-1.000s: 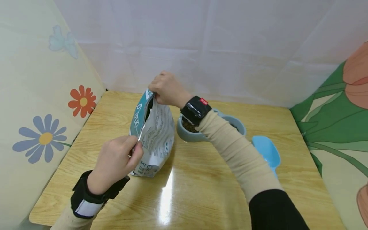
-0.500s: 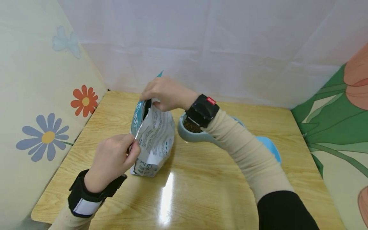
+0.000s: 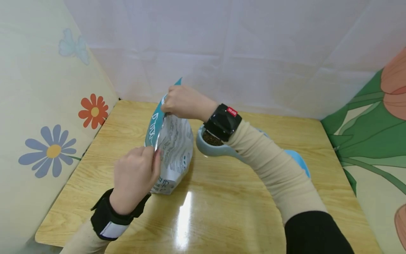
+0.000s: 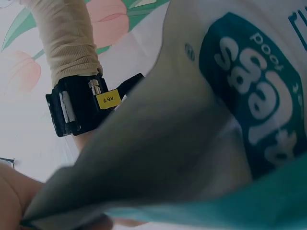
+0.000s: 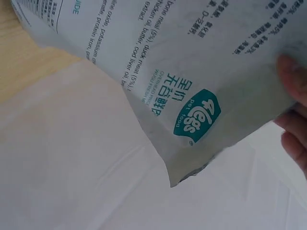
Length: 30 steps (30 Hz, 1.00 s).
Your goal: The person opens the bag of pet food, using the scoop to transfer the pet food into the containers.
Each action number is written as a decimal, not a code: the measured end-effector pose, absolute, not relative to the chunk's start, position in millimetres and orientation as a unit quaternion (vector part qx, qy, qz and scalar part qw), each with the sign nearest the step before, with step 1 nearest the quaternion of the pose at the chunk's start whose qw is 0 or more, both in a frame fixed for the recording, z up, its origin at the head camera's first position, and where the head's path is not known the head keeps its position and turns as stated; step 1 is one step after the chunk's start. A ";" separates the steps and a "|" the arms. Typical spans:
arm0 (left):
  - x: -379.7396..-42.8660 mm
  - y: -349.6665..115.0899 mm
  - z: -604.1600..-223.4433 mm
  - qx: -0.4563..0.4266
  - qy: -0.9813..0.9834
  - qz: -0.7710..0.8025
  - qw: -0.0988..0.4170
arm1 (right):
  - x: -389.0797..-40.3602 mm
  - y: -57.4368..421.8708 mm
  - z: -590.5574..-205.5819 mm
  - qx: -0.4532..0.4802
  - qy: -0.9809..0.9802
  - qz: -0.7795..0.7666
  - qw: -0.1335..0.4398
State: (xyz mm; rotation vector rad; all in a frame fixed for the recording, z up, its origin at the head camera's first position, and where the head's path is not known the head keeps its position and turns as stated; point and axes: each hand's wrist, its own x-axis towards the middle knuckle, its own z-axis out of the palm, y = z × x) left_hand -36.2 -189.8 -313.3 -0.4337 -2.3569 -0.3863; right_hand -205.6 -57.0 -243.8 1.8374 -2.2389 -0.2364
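Note:
A teal and white pet food bag (image 3: 172,148) stands upright on the wooden table (image 3: 222,211). My left hand (image 3: 136,178) pinches the near end of the bag's top edge. At the far end of that edge my right hand (image 3: 182,102) pinches the bag. The top now looks pressed nearly flat. In the left wrist view the bag (image 4: 211,129) fills the frame, with the right wrist strap (image 4: 81,108) behind it. The right wrist view shows the bag's printed back (image 5: 192,72) and my fingertips (image 5: 292,120) on its edge.
A grey-blue bowl (image 3: 210,146) holding brown kibble stands just right of the bag, partly under my right forearm. A light blue scoop (image 3: 299,164) lies further right. Flowered panels close the left and right sides, and a white sheet closes the back.
The bag's mouth, gaping a second ago, has been drawn nearly flat. My left hand rose and moved right along the near edge; my right hand shifted slightly at the far end.

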 end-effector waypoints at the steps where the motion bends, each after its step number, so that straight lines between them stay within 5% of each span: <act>1: -36.4 -188.6 -313.9 -0.162 -0.909 -0.151 0.352 | -205.8 -56.9 -244.4 0.626 -0.767 -0.077 0.119; 8: -39.8 -185.3 -317.7 -0.157 -0.892 -0.175 0.386 | -203.9 -54.4 -246.8 0.626 -0.768 -0.057 0.122; 18: -43.8 -185.3 -320.2 -0.173 -0.884 -0.193 0.388 | -181.6 -53.7 -232.1 0.643 -0.761 -0.075 0.035; 30: -43.0 -185.1 -318.3 -0.176 -0.888 -0.176 0.387 | -173.2 -59.6 -237.6 0.637 -0.742 -0.181 0.104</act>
